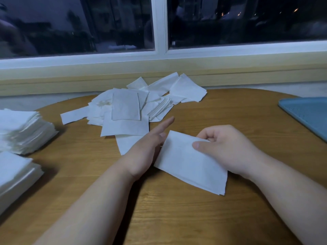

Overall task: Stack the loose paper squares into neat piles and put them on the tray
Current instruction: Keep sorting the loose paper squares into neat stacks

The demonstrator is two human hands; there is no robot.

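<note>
Rounded tan wooden table (pixel 177 218): visible grain, smooth, faint sheen.
Loose white paper squares (pixel 125 106): thin, soft, matt, tissue-like.
Held white paper sheet (pixel 187 161): matt, faintly fibrous.
Blue plastic tray (pixel 307 114): matt, finely dotted surface.
White window frame (pixel 161 25): smooth, glossy.

one wide-angle view, taken from the person's head, looked forward and down across a wooden table (pixel 177 218). the left hand (pixel 146 149) and right hand (pixel 226 147) sat close beneath the lens at mid-frame; a window (pixel 247 23) ran along the far top edge.
</note>
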